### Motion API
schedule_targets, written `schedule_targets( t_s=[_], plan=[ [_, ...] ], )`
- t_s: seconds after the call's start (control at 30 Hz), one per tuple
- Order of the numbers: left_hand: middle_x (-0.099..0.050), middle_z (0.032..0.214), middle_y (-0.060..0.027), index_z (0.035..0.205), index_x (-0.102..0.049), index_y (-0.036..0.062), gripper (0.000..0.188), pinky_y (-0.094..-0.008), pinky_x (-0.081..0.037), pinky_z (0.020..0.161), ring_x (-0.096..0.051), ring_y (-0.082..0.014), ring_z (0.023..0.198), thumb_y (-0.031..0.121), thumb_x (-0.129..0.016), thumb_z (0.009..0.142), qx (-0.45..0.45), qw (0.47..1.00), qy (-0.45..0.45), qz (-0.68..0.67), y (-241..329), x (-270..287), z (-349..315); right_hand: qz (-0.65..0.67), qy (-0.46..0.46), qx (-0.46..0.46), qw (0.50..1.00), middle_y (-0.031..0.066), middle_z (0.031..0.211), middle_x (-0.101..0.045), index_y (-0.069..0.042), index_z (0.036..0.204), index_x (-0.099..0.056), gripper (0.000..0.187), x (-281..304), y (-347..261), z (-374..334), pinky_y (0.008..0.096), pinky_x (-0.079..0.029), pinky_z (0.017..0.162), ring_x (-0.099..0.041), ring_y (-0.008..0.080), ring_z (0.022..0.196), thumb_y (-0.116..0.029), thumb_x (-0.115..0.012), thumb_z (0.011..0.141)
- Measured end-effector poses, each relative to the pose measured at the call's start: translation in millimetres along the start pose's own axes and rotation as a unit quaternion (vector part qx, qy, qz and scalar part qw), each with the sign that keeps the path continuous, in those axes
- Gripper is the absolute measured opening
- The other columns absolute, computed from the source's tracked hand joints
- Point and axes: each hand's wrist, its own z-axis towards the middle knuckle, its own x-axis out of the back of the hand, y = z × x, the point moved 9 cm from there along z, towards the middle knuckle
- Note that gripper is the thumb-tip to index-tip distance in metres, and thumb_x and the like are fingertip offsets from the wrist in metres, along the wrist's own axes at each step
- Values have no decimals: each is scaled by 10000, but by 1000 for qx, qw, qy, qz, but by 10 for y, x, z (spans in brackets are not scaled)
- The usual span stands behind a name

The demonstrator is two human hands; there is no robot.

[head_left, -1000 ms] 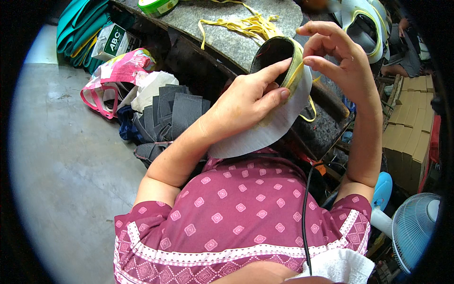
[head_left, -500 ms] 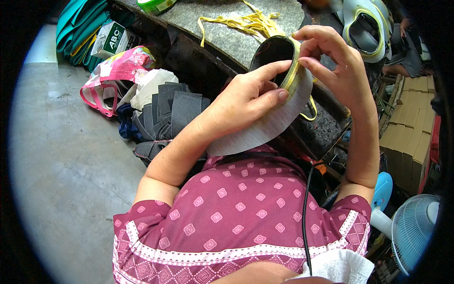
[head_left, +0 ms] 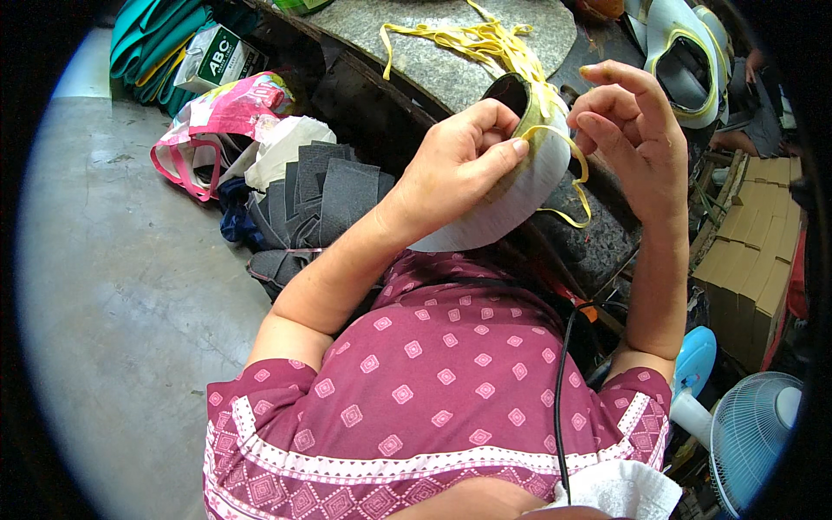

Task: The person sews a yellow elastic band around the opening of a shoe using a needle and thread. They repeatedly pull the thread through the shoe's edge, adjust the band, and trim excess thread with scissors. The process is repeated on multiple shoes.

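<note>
My left hand pinches the rim of a grey piece that looks like a shoe upper, thumb outside and fingers inside its dark oval opening. Narrow yellow tape comes out at the left thumb, stands off the rim in a loop and dangles on the right side. Just right of the piece, my right hand is raised and apart from it. Its index finger is stretched out, the other fingers are bent, and nothing shows between them. The fingertips have yellowish stains.
A heap of yellow tape lies on a round grey stone slab. Grey uppers stand at the far right. Dark grey cut pieces and a pink bag are on the left. A fan and cardboard are on the right.
My right hand has let go of the rim and drawn away to the right. The yellow tape, earlier along the rim, now loops off it. My left thumb has moved up slightly.
</note>
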Motion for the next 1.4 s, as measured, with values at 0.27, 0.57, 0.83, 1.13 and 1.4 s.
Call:
schedule_targets(
  t_s=[0.27, 0.57, 0.83, 1.13, 1.4],
  plan=[
    [-623, 948, 1, 1336, -489, -52, 402, -185, -463, 760, -552, -31, 852, 101, -575, 975, -3, 998, -22, 56, 80, -73, -64, -280, 16, 162, 946, 73, 995, -692, -51, 1183, -616, 437, -159, -272, -77, 217, -507, 728, -660, 107, 874, 37, -739, 774],
    [-636, 1073, -42, 1406, -430, -47, 460, -214, -476, 839, -574, -59, 947, 76, -552, 980, -60, 997, -40, -37, 125, -186, -57, 86, 118, 101, 984, 95, 947, -666, -15, 1199, -471, 401, 36, -39, -65, 248, -543, 766, -656, 126, 840, 99, -639, 853],
    [-635, 1122, -64, 1405, -423, -54, 467, -229, -479, 872, -580, -75, 996, 72, -548, 973, -49, 996, -47, -50, 101, -164, -69, -181, 134, 175, 958, 85, 962, -687, -29, 1161, -488, 415, -102, -250, -182, 251, -567, 764, -704, 135, 857, 82, -688, 815],
    [-629, 1047, -27, 1392, -441, -54, 460, -205, -475, 793, -561, -45, 906, 86, -557, 970, -46, 995, -48, -71, 111, -191, -82, -137, 159, 126, 969, 95, 955, -692, -19, 1127, -504, 389, -64, -183, -219, 259, -563, 775, -699, 153, 887, 84, -703, 808],
    [-640, 1064, -29, 1422, -413, -38, 481, -202, -469, 834, -571, -47, 939, 69, -559, 977, -39, 997, -54, -49, 93, -187, -89, -200, 150, 201, 947, 100, 981, -678, 1, 1094, -545, 354, -134, -274, -284, 271, -576, 749, -709, 163, 859, 90, -713, 796]
  ],
)
